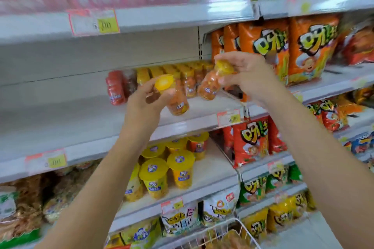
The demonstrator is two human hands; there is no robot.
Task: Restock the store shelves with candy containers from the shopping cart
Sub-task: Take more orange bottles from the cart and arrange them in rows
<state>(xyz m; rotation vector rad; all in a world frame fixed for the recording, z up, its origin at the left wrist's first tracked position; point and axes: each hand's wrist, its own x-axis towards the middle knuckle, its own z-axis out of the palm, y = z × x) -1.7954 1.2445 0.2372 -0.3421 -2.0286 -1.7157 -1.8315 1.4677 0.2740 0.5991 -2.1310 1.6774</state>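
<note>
— Where are our 2 bottles?
— Our left hand (pixel 144 100) has its grip pinched on the 1st bottle (pixel 179 105) at its yellow cap, above the shelf (pixel 202 107). Its long axis slants, base down-right.
— And the other?
— Our right hand (pixel 250 75) curls its grip round the 2nd bottle (pixel 208 88) at the cap. That bottle tilts base down-left, near the row of bottles (pixel 188 79).

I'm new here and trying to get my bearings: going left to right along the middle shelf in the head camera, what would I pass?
red-capped jars → left hand → left-hand jar → right-hand jar → right hand → orange snack bags
</note>
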